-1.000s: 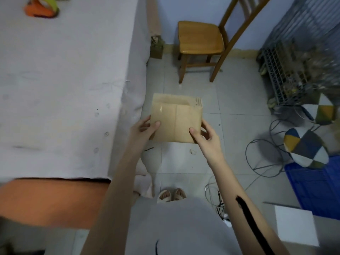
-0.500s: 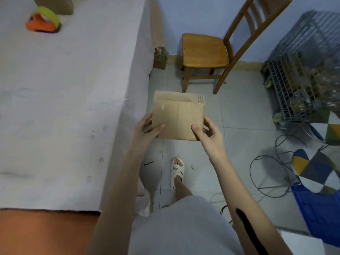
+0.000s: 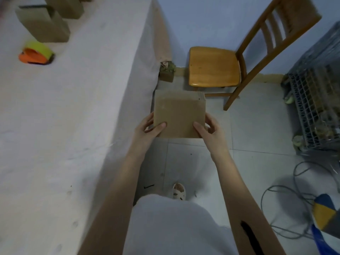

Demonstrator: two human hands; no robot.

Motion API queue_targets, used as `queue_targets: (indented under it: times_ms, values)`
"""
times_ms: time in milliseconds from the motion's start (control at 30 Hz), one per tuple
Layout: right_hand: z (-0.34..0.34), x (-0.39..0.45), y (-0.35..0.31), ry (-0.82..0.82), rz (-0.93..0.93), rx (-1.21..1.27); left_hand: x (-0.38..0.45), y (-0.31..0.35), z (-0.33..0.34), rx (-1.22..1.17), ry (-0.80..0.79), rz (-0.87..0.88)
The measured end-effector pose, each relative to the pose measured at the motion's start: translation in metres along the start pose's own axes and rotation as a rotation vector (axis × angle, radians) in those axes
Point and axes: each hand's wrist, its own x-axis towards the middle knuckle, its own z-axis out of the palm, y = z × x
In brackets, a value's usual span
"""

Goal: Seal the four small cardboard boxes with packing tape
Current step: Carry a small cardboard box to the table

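A: Left hand (image 3: 147,128) and right hand (image 3: 209,129) both grip the flat cardboard box (image 3: 179,115), thumbs on top

B: It's mid-air, tape dispenser (image 3: 35,55) at ten o'clock on the surface (image 3: 73,116)

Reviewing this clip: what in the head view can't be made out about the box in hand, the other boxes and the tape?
- Held box: any tape on it; blurred, underside hidden.
- left hand and right hand: fingers behind the box.
- Boxes on table: count and sealing; cut by the top edge, blurred.
- Tape dispenser: tape left; blurred.
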Motion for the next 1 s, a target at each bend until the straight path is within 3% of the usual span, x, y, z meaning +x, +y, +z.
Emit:
queue_targets:
  times_ms: [433, 733, 1000]
  values:
    - [0.020, 0.165, -0.027, 0.029, 0.075, 0.038, 0.172, 0.038, 0.018, 0.073, 0.002, -0.018]
    - [0.053, 0.315, -0.083, 0.074, 0.036, -0.021, 0.326, 0.102, 0.022, 0.008, -0.050, -0.002]
    - [0.054, 0.426, -0.101, 0.063, 0.001, -0.095, 0.435, 0.124, 0.039, 0.002, -0.035, -0.089]
